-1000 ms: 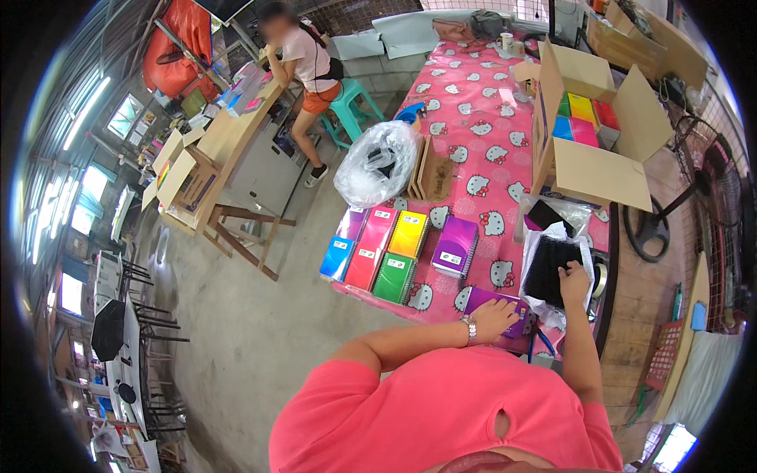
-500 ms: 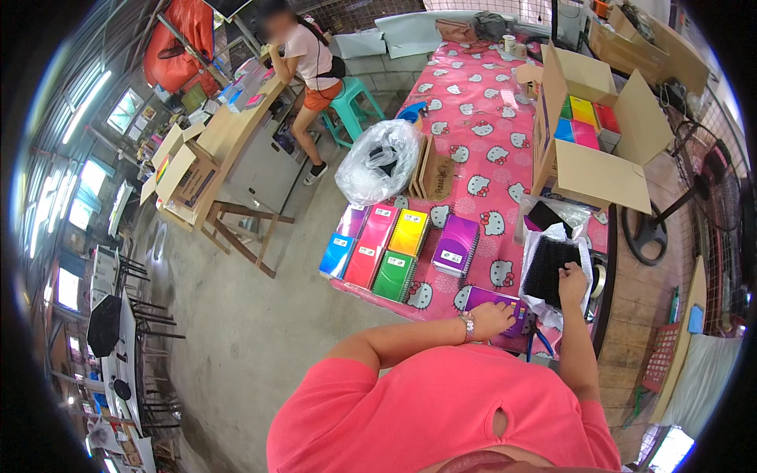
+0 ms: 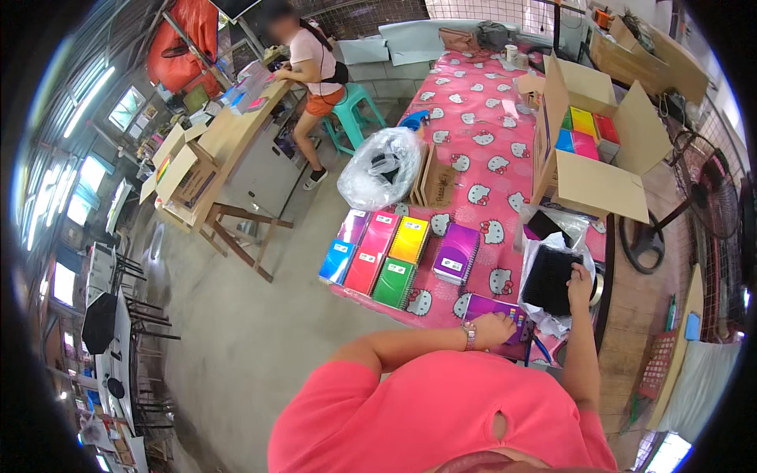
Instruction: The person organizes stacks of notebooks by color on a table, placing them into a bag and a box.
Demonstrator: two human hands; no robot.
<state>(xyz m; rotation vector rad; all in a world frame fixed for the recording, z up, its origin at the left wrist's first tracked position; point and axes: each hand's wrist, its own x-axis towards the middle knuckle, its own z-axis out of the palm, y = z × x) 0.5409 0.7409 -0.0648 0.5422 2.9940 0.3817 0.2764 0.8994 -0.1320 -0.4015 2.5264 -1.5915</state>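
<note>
A purple notebook lies at the table's near edge. My left hand, with a watch on its wrist, is on it, fingers bent over the cover and its near side. A tray lined with white paper holds a dark mass of black binding coils. At its right side my right hand has its fingers closed on the coils; whether it has one apart from the rest is too small to tell. Blue-handled pliers lie between my hands. A purple spiral notebook stack sits farther left.
Stacks of coloured spiral notebooks stand at the table's left corner. Behind them are a clear plastic bag and cardboard pieces. An open carton of notebooks is at right, near a fan. Another person sits at a wooden table.
My right hand has shifted slightly right and along the edge of the black coils. My left hand stays on the purple notebook. The seated person's arms have lowered toward their table.
</note>
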